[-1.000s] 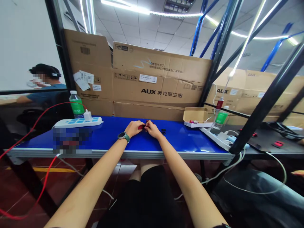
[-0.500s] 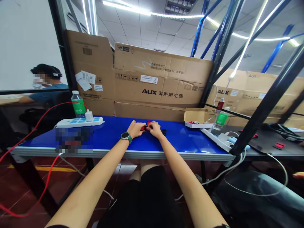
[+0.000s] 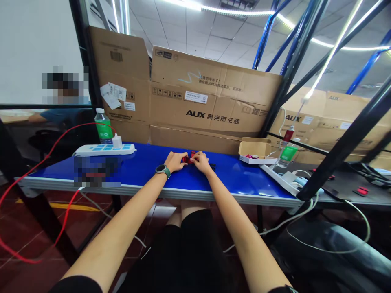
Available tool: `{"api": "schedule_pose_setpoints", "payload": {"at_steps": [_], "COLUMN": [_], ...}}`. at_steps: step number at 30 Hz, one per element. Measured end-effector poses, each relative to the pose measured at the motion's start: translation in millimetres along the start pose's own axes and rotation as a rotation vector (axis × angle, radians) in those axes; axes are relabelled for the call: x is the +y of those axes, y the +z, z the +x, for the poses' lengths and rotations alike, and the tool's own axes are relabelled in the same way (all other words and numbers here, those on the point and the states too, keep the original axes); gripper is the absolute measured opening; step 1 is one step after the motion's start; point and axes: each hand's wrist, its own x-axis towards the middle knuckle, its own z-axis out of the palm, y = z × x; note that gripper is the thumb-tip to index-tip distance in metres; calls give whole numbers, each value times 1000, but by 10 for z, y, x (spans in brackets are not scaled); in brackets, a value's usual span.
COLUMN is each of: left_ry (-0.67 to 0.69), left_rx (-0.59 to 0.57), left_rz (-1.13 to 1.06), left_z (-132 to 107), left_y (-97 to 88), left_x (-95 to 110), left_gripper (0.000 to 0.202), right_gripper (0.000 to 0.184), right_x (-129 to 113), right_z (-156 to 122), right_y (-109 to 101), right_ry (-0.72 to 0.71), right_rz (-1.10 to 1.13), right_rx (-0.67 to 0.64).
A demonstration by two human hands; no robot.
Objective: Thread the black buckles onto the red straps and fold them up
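Note:
My left hand (image 3: 176, 161), with a watch (image 3: 161, 168) on its wrist, is closed around a small red and black part (image 3: 186, 160) just over the blue tabletop (image 3: 241, 179). Close beside it, my right hand (image 3: 200, 161) is pinched at the right end of that part; what its fingertips hold is too small to make out. A second red piece (image 3: 193, 154) shows just behind the fingers. Small black pieces (image 3: 212, 166) lie by the right hand's outer side.
A white power strip (image 3: 105, 150) and a bottle (image 3: 104, 126) stand at the left. An open small carton (image 3: 255, 150) with red bits, another power strip (image 3: 281, 181) and a bottle (image 3: 287, 155) are at the right. Cardboard (image 3: 210, 97) walls the back. A person (image 3: 65, 97) sits far left.
The camera view has shifted slightly. Both hands stay together at the same spot, and more of the red part now shows between the fingers.

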Motion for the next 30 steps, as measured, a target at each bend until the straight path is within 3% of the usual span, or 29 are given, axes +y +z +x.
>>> {"api": "schedule_pose_setpoints", "payload": {"at_steps": [7, 14, 17, 20, 22, 24, 26, 30], "left_ry": [-112, -131, -59, -25, -28, -27, -32, -121], "left_rx": [56, 12, -62, -75, -72, -79, -69, 9], "left_rz": [-40, -98, -141, -154, -173, -222, -284, -426], "left_z": [12, -4, -12, -11, 2, 24, 49, 82], "left_y": [45, 61, 102, 169, 222, 269, 300, 298], "left_x": [-29, -108, -124, -141, -167, -203, -235, -241], "left_gripper": [31, 31, 31, 30, 30, 33, 34, 27], "right_gripper": [24, 39, 56, 53, 40, 32, 37, 40], "right_x": [123, 234, 206, 90, -19, -124, -205, -293], "right_z": [150, 139, 71, -26, -80, -112, -122, -132], "right_y": [34, 16, -93, -175, -159, -87, 3, 69], "right_ry": [3, 225, 340, 324, 122, -116, -217, -175], "right_rz": [203, 245, 94, -70, -134, -146, -183, -295], "right_rx": [126, 207, 391, 558, 398, 73, -126, -121]}}
